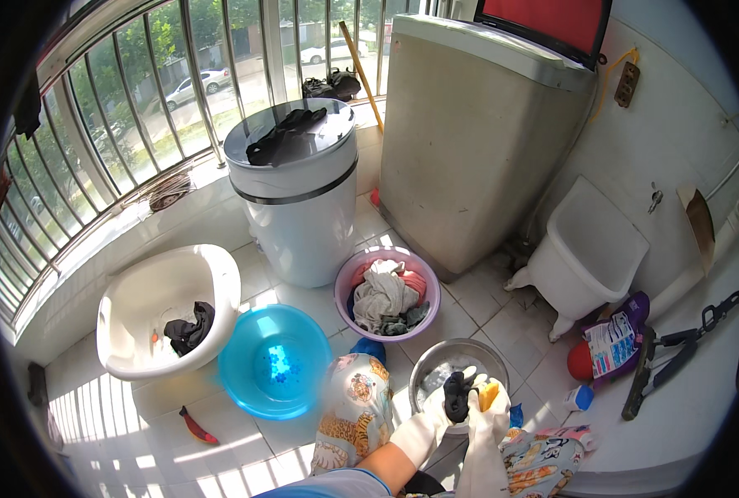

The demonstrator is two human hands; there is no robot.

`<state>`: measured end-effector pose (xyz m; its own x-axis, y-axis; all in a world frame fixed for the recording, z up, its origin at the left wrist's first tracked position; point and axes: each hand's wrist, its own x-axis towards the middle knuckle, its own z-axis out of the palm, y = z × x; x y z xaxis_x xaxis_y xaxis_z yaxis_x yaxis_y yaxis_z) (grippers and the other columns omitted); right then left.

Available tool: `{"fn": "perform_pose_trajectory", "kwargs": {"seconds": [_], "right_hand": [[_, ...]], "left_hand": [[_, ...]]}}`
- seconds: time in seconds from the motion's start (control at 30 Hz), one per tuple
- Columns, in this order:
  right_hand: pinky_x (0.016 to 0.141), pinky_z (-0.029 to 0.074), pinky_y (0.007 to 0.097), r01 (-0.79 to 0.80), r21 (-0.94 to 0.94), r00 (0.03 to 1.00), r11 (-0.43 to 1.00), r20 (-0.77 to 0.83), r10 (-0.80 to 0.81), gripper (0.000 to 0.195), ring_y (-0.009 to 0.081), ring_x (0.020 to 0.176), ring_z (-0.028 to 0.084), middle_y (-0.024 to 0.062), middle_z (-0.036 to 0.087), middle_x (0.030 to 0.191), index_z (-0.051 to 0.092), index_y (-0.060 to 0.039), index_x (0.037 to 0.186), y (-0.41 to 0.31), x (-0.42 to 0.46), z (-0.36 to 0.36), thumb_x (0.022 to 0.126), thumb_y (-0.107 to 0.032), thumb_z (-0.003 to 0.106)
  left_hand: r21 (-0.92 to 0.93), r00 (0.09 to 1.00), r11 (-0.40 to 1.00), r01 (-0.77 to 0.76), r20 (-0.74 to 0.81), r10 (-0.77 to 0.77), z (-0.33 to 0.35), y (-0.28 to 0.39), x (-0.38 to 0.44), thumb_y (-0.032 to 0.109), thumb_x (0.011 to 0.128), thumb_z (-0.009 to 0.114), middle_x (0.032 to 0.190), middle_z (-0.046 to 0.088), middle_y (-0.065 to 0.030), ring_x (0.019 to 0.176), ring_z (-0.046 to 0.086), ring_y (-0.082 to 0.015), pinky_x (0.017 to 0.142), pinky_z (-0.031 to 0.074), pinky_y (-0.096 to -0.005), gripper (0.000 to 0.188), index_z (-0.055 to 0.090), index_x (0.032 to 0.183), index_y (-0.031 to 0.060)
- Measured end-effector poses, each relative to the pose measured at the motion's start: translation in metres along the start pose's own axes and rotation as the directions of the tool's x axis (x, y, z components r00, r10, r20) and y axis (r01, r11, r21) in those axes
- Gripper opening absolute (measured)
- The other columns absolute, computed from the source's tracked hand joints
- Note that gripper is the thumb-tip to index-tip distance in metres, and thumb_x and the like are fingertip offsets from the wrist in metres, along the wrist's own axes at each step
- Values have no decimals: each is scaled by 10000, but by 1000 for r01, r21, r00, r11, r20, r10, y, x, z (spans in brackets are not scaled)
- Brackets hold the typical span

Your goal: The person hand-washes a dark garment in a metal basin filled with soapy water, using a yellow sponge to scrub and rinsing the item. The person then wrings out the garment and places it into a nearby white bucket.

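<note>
Both my hands wear pale rubber gloves above a metal basin (428, 367), where sudsy water shows. A small, bunched black cloth item (456, 396) is gripped in my left hand (439, 408). My right hand (493, 408) is closed around a yellow block (487, 396), perhaps a bar of soap. The two hands are close together, with the black cloth beside the yellow block. Farther out from the metal basin, a pink-purple basin (433, 311) is heaped with grey, red and dark clothes (385, 295).
A blue plastic basin (245, 392) and a white baby tub (111, 336) holding black cloth (189, 327) stand left. Behind are a round white mini washer (301, 236) and a large washing machine (469, 143). At right: a footed sink (575, 267), purple detergent bag (618, 342), folded black-handled tool (640, 380).
</note>
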<state>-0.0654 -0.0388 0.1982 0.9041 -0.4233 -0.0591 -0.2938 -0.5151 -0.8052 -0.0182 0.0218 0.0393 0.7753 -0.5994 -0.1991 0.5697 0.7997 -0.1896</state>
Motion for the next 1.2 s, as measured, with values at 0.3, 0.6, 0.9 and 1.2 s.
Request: {"fn": "perform_pose_trajectory", "kwargs": {"seconds": [0.3,0.6,0.9,1.2], "right_hand": [[970,515,347,237,33,972,971,-9,-237,488,305,1088,669,198,666,1206,530,65,1353,14,21,24,934,-128,688],[889,526,333,185,215,973,959,100,-210,510,236,954,644,135,648,1089,558,51,1283,48,30,22,884,-184,771],[1081,459,393,620,32,783,784,50,-621,351,302,1160,641,175,678,1213,645,-1,1197,26,-3,22,876,-99,748],[1054,455,336,325,74,943,943,47,-328,505,273,1169,600,163,627,1278,601,0,1249,21,15,13,789,-41,806]], "left_hand": [[235,970,971,-53,-218,105,47,-32,-31,361,1064,507,1261,647,-159,1129,639,-271,1002,520,-359,406,576,1336,67],[173,949,984,-36,-302,88,56,-41,-42,365,1072,495,1196,688,-139,1090,664,-278,971,537,-352,406,598,1315,57],[395,925,912,-114,-293,243,83,-35,-58,307,1060,517,1132,688,-99,1027,660,-214,898,529,-312,384,605,1308,27],[510,958,856,-87,-192,211,53,-46,-47,256,1042,543,1059,691,-76,956,669,-197,832,530,-302,338,614,1292,40]]}}
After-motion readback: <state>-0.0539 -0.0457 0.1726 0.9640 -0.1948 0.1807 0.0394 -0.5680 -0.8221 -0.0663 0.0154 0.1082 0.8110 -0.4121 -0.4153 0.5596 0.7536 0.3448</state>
